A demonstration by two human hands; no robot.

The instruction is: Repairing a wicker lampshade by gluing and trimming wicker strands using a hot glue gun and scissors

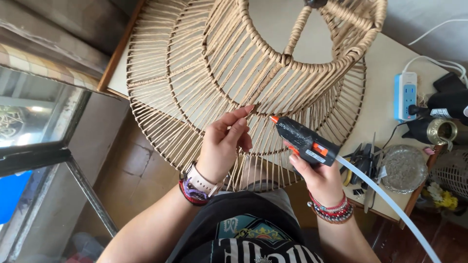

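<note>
your left hand (pixel 225 146) is up against the woven rope lampshade frame (pixel 204 73), fingers (pixel 241 117) curled loosely and pinched onto one of the thin wrapped spokes near the lower ring; the thumb is hidden behind them, so how tight the pinch is can't be told. a pale watch strap and purple beaded bracelets sit on that wrist.

your right hand (pixel 319 178) is wrapped shut around the handle of a black glue gun (pixel 304 140) — index finger lying on the orange trigger. the orange nozzle points left toward the spokes, just beside your left fingertips, close to the weave but contact can't be told. a clear glue stick (pixel 390 204) runs out of the back of the gun, down to the lower right.

the lampshade frame rests on the pale counter (pixel 385 63), overhanging its near edge toward you, wide rim out over the floor.

on the counter to the right: a white and blue power strip (pixel 406 95) with dark plugs in it, a round glass dish (pixel 403 169), scissors and small dark tools (pixel 365 163) between the dish and the gun — all well apart from your hands.
</note>
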